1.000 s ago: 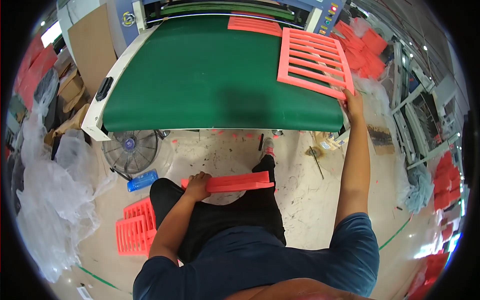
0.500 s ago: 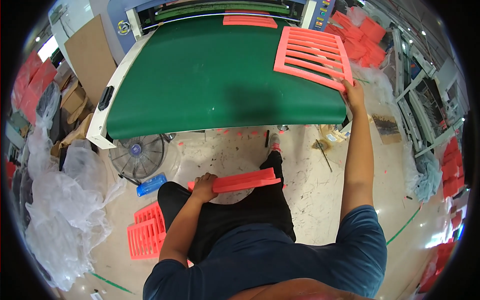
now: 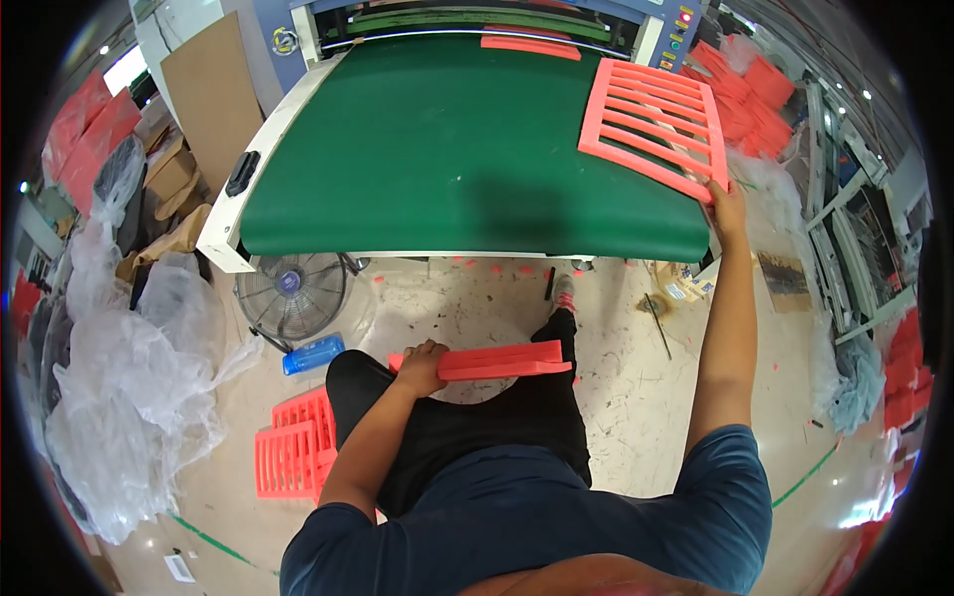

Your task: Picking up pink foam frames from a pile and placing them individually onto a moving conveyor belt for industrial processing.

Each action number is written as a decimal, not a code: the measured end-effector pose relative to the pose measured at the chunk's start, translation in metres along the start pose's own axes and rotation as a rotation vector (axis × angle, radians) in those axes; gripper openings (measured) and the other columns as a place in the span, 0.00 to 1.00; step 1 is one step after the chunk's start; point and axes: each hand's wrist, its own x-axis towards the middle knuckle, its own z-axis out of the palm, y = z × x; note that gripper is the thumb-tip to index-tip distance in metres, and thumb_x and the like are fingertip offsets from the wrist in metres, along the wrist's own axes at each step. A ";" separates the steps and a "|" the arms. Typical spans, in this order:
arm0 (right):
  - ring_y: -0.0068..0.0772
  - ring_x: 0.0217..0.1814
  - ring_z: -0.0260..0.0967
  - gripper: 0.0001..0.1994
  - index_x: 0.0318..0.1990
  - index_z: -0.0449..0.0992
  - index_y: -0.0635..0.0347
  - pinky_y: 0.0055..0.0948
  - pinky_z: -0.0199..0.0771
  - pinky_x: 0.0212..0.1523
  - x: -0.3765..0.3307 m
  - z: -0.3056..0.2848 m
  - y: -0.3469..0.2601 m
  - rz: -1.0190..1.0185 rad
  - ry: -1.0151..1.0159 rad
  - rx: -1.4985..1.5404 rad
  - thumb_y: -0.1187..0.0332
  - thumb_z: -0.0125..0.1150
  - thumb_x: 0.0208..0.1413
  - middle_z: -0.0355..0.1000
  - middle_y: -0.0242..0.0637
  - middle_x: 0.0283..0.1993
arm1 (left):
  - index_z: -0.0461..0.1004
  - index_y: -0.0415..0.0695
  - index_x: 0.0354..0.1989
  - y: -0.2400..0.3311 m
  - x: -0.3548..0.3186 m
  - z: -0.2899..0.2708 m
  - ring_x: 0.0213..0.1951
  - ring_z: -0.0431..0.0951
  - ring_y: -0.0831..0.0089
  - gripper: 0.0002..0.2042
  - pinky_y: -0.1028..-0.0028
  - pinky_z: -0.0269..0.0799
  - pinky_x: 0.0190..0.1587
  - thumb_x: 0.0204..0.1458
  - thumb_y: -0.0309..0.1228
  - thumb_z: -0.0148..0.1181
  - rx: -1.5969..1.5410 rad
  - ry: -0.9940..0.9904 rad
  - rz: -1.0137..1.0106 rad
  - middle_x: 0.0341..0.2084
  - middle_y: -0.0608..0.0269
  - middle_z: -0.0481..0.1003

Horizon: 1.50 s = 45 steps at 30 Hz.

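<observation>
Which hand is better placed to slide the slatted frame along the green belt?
Probably the right hand: it holds the frame at its near right corner. The left hand holds pink pieces over the lap, away from the belt.

No word or number could be read in the head view. At 1 o'clock, small yellow labels beside the lit buttons of the control panel were too tiny to make out. At 9 o'clock, a round blue badge on the hub of the floor fan was a blur, as was the printing on a tan carton toward 3 o'clock.
</observation>
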 end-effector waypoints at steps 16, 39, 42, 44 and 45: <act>0.17 0.20 0.63 0.15 0.45 0.74 0.62 0.19 0.62 0.20 -0.003 0.000 -0.002 -0.026 -0.005 -0.002 0.63 0.67 0.56 0.71 0.28 0.27 | 0.72 0.50 0.53 0.002 0.000 0.001 0.57 0.71 0.58 0.31 0.56 0.64 0.57 0.36 0.40 0.75 0.008 0.001 0.002 0.49 0.58 0.73; 0.20 0.21 0.62 0.14 0.43 0.76 0.62 0.22 0.63 0.24 -0.015 -0.007 -0.018 0.047 -0.227 0.269 0.60 0.52 0.70 0.71 0.30 0.27 | 0.72 0.50 0.56 0.004 0.001 -0.003 0.57 0.72 0.57 0.34 0.57 0.63 0.58 0.35 0.39 0.75 -0.014 -0.018 -0.008 0.49 0.57 0.72; 0.18 0.29 0.67 0.14 0.42 0.78 0.63 0.20 0.68 0.32 -0.016 0.001 -0.015 0.046 -0.175 0.319 0.61 0.53 0.69 0.74 0.29 0.33 | 0.71 0.49 0.57 0.005 0.001 -0.004 0.57 0.72 0.56 0.33 0.58 0.63 0.59 0.36 0.38 0.73 -0.011 -0.031 -0.013 0.49 0.56 0.72; 0.18 0.33 0.68 0.13 0.43 0.79 0.64 0.20 0.69 0.34 -0.015 0.001 -0.014 0.044 -0.204 0.318 0.62 0.54 0.69 0.75 0.29 0.34 | 0.71 0.49 0.57 0.004 0.001 -0.004 0.57 0.72 0.56 0.33 0.58 0.63 0.59 0.36 0.38 0.73 -0.011 -0.030 -0.016 0.49 0.55 0.72; 0.18 0.36 0.69 0.13 0.44 0.79 0.64 0.19 0.69 0.37 -0.013 -0.001 -0.011 0.041 -0.231 0.315 0.62 0.54 0.69 0.76 0.29 0.36 | 0.71 0.50 0.57 0.005 0.001 -0.004 0.57 0.72 0.56 0.33 0.57 0.62 0.59 0.36 0.38 0.73 -0.009 -0.031 -0.009 0.49 0.55 0.72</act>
